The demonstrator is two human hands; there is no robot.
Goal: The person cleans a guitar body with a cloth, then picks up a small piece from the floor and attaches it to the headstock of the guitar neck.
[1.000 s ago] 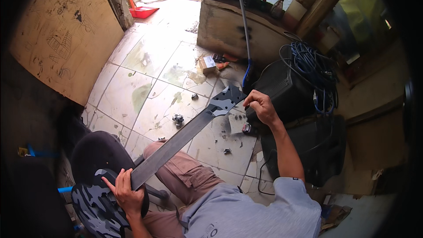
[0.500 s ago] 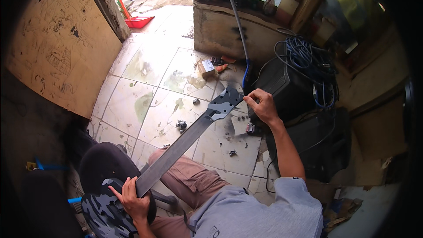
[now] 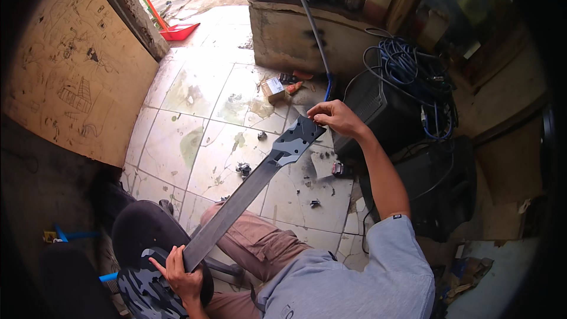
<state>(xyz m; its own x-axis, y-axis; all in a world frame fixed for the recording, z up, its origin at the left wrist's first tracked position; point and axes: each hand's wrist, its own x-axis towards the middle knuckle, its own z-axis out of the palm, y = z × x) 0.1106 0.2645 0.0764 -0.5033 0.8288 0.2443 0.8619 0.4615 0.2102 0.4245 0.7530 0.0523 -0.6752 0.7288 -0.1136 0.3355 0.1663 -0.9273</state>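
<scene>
A guitar without strings lies slanted across my lap, its dark bare fretboard (image 3: 233, 211) running up to a grey and black camouflage headstock (image 3: 296, 140) with several holes. Its camouflage body (image 3: 144, 288) rests at the lower left. My left hand (image 3: 182, 273) grips the guitar where neck meets body, the index finger stretched out over the body. At the far end of the headstock is my right hand (image 3: 335, 116), thumb and fingers pinched together at the edge. Whatever sits in that pinch, if anything, is too small to make out.
Small dark metal parts (image 3: 243, 169) lie scattered on the tiled floor (image 3: 177, 142). Beyond are a small cardboard box (image 3: 273, 90), a black speaker-like case (image 3: 372, 112) and coiled cables (image 3: 401, 62). A black round stool seat (image 3: 147, 227) is at left; a red dustpan (image 3: 180, 31) stands by the doorway.
My right hand has shifted up and left along the headstock's end, still pinched. My left hand keeps its hold. The whole view has tilted slightly.
</scene>
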